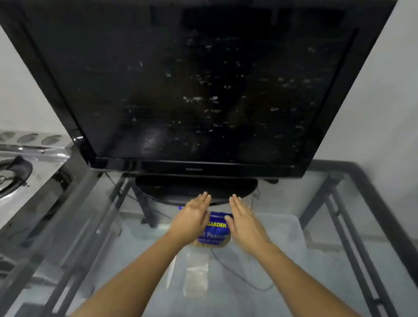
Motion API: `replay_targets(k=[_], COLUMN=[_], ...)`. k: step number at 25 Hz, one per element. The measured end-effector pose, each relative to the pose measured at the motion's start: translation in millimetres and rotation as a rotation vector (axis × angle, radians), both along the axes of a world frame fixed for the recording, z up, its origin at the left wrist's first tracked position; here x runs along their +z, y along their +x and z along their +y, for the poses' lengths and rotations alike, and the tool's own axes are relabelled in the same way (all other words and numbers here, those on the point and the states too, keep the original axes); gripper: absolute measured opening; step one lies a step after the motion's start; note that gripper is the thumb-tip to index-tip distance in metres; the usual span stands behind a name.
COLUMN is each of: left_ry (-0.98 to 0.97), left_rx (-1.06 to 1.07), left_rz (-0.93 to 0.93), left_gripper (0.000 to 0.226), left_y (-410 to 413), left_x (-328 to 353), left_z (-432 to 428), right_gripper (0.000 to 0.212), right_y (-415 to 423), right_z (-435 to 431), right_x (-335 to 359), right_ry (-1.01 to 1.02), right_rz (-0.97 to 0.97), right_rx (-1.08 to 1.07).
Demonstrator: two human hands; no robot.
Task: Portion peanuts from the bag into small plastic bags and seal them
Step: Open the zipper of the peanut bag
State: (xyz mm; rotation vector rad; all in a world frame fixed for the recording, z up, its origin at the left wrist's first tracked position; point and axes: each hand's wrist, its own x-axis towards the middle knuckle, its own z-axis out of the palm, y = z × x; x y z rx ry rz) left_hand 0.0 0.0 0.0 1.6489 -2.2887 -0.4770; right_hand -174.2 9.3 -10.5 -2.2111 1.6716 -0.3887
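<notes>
A blue peanut bag (pixel 215 231) with a clear lower window showing peanuts lies on the glass table (pixel 318 273), just in front of the television's base. My left hand (pixel 192 218) is flat with straight fingers at the bag's left side. On the bag's right side, my right hand (pixel 244 222) is flat in the same way, thumb over the bag's top corner. Neither hand visibly grips it. Small clear plastic bags (pixel 196 274) lie on the table nearer to me, between my forearms.
A large black television (pixel 182 84) on an oval base (pixel 194 189) fills the back of the table. A steel gas stove (pixel 10 179) stands to the left. A thin black cable (pixel 240 276) runs across the glass. The table's dark metal frame (pixel 379 215) borders the right.
</notes>
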Motion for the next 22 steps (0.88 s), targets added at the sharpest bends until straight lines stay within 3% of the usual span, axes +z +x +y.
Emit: replay_targets(k=[3,7,13,18,22], left_ry=[0.023,0.125,0.301,0.313,0.453], left_rx=[-0.113,-0.176,-0.103,-0.098,-0.165], left_rz=[-0.077,-0.042,0.177,0.203,0.163], left_gripper=[0.043,0.032,0.026,0.024,0.019], left_y=[12,23,30,32,27], left_x=[-8,-11,-13,-17,-5], left_z=[-15,-31,-48,-51,-66], right_gripper=[0.050,0.040,0.070,0.055,0.038], right_y=[5,6,-1,-4,2], right_z=[-11,-16,-21,-19,-23], right_x=[-10,-19,-35,-34,-27], right_ry=[-0.011,-0.061,-0.263,-0.390,-0.400], right_rz=[0.072,0.064,0.208,0.157,0.121], right_rx=[0.047,0.062,0.204,0.246,0.240])
